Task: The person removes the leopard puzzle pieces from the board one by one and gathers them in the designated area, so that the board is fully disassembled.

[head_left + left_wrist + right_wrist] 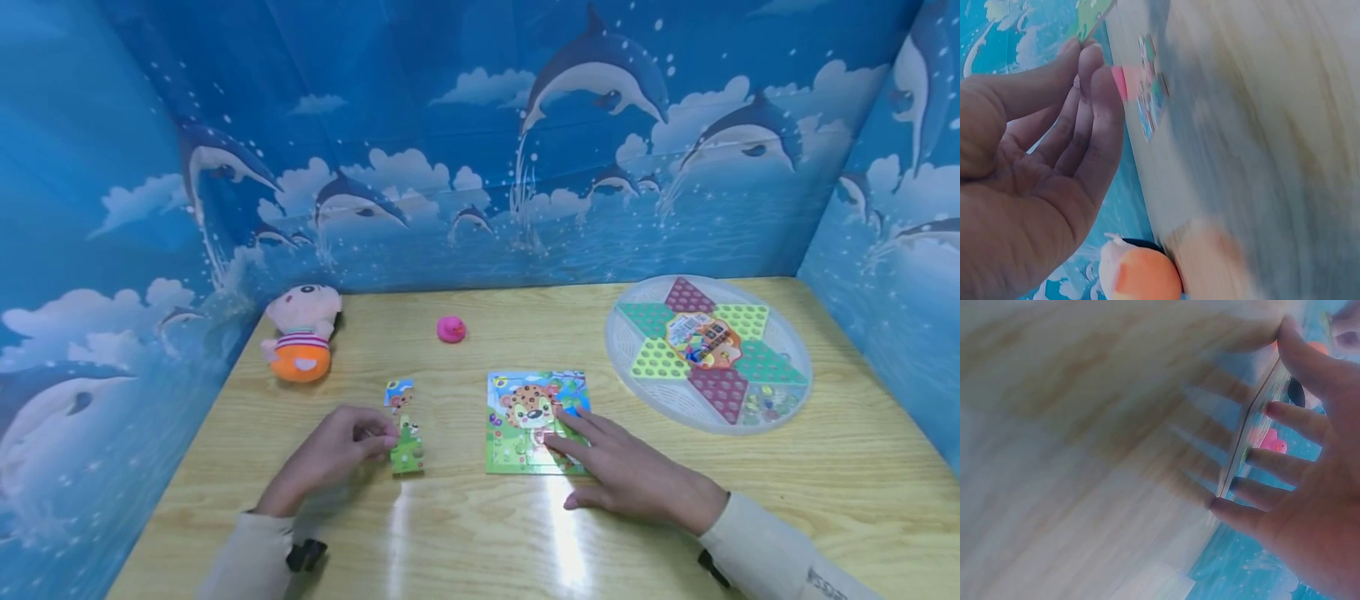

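Note:
My left hand (341, 450) pinches a green jigsaw piece (1091, 17) between thumb and fingertips, lifted off the table in the left wrist view. Other loose jigsaw pieces (400, 395) lie just beyond it, with blue, brown and green print. To the right is a square jigsaw board (501, 457) with a spotted cartoon animal on it. My right hand (637, 471) lies over the board's right side, fingers spread and fairly straight, fingertips on the picture. Its thumb rests near the board's front edge. The board's right part is partly hidden under that hand.
A plush toy (302, 333) in orange lies at the back left. Behind the pieces stands a pink rubber duck (451, 329). A round Chinese checkers board (637, 296) takes up the right rear of the table. A dolphin-printed backdrop (450, 108) rises along the back and sides.

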`<state>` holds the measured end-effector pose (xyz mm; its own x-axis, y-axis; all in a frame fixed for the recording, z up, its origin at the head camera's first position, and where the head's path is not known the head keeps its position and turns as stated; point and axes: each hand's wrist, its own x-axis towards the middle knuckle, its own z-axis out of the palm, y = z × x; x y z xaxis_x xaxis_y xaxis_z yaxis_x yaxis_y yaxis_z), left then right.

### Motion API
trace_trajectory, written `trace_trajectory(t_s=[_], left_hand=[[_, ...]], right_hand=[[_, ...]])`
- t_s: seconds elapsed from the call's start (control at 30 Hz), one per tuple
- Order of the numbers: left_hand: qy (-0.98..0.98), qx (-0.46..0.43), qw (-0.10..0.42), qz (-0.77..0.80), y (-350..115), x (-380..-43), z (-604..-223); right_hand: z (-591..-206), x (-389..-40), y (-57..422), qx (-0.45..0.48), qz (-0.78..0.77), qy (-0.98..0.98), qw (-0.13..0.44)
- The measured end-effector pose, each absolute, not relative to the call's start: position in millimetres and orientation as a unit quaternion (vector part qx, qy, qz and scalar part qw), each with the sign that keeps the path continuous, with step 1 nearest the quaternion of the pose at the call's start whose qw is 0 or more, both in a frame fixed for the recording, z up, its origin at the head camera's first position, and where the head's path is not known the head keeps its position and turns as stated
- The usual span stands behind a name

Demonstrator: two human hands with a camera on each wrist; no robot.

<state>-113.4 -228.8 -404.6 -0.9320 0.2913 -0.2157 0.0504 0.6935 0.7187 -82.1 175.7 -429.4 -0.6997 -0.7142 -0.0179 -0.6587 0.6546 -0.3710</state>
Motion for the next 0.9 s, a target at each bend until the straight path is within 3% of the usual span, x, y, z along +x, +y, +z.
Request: trace_trajectory(t_s=[0.6,0.9], left_hand=[[0.886,0.092,0.2,0.409,-248.8,-106.2,-413.0],[0.894,0.08,0.196,0.395,-248.2,-105.3,-415.2]], right_hand=[[-428.3,-81.8,176.4,-0.382,-0.178,0.903,0.078],[-429.1,-81.7,177.2,-0.382,-0.179,0.903,0.079]])
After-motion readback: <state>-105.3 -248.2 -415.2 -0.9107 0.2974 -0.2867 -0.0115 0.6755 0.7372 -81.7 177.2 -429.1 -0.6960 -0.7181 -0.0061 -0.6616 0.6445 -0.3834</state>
